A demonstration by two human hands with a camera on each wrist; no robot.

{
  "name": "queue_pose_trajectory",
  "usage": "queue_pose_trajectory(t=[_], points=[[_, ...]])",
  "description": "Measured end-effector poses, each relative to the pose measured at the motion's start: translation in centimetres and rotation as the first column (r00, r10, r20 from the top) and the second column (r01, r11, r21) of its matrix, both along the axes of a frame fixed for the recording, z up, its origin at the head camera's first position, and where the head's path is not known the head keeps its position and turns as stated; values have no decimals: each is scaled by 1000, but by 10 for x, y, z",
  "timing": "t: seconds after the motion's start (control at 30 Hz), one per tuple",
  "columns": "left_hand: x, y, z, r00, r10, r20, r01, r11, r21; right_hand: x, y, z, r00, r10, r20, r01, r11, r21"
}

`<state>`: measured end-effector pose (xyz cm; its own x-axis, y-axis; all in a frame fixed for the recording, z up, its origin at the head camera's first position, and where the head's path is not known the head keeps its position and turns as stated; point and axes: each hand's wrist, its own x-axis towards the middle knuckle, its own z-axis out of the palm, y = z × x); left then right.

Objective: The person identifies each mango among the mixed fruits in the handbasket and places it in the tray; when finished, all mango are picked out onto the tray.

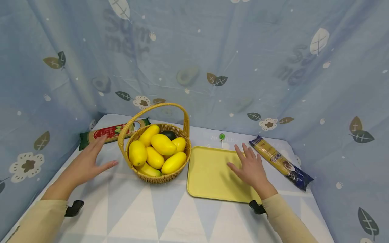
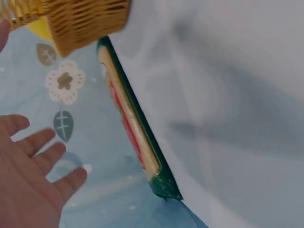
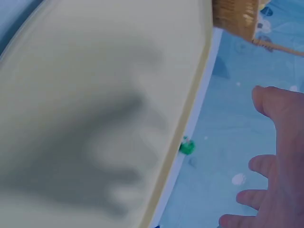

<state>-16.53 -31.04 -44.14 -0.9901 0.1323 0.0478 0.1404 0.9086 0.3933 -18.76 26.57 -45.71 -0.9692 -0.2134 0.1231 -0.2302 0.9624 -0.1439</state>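
Left hand (image 1: 86, 163) sits spread left of the basket (image 1: 156, 178), right hand (image 1: 250, 168) splayed above the tray (image 1: 206, 175) on its right — both empty — so I'd steer any reach round that handle (image 1: 186, 126).

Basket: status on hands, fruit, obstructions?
Left hand empty, left of basket. Right hand empty, above tray. Yellow fruit piled in basket. Handle arches overhead, possibly in the way.

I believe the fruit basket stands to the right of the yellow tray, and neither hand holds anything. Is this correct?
One point is wrong: the fruit basket stands to the left of the yellow tray, as the head view shows. The rest is correct.
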Motion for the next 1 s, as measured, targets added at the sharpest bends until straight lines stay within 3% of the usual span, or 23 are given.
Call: queue_pose_trajectory(t=[0.07, 0.17, 0.3, 0.5, 0.67, 0.77, 1.0], points=[[2, 4, 5, 1000, 5, 17, -6, 999, 33, 2, -4, 3, 1000, 23, -6, -23, 999, -43], [6, 9, 11, 1000, -9, -11, 10, 996, 87, 3, -11, 4, 998, 59, -22, -61, 991, -122], [12, 18, 20, 989, -44, -141, 67, 985, 159, 5, -22, 9, 995, 95, -28, -98, 978, -185], [17, 36, 35, 936, -77, -344, 158, 964, 215, 9, -45, 20, 990, 132, 40, -116, 956, -270], [14, 46, 40, 890, -46, -453, 189, 943, 275, 5, -64, 22, 982, 176, 70, -145, 936, -322], [10, 50, 41, 875, -25, -484, 209, 920, 331, 0, -76, 22, 976, 202, 74, -164, 920, -355], [7, 59, 42, 876, -6, -483, 226, 889, 399, -10, -107, 24, 961, 261, 90, -204, 891, -405]])
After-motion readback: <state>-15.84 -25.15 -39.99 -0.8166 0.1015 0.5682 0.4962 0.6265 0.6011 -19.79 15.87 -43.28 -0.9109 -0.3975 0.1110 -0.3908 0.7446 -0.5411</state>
